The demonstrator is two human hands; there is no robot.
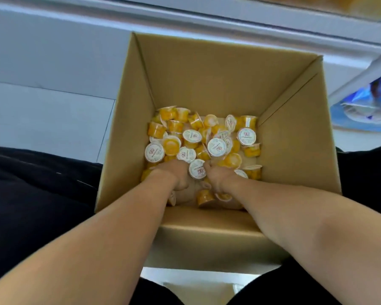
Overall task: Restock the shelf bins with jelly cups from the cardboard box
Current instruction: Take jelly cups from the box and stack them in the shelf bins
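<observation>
Jelly cups lie just beyond your knuckles on the cardboard box floor; your left hand and right hand curl into them, grasp hidden.

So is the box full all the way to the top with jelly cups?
No, the jelly cups only cover the bottom of the cardboard box, and its tall brown walls stand bare above them.
</observation>
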